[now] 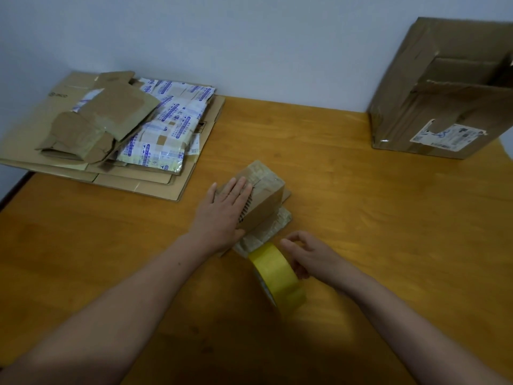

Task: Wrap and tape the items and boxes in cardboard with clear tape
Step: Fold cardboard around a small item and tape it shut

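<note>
A small parcel wrapped in cardboard [263, 201] sits in the middle of the wooden table [361, 218], with shiny clear tape over its top and a loose flap lying under its near side. My left hand [224, 209] lies flat on the parcel's left face, fingers straight, thumb against its near corner. Just in front of the parcel stands a yellowish roll of tape [277, 276]. My right hand [305, 257] grips the roll's right side, fingers curled over its edge.
A stack of flattened cardboard and printed mailer bags [116, 129] covers the table's back left corner. A large worn cardboard box [444, 101] with a shipping label stands at the back right against the wall. The table's left edge runs diagonally near the stack.
</note>
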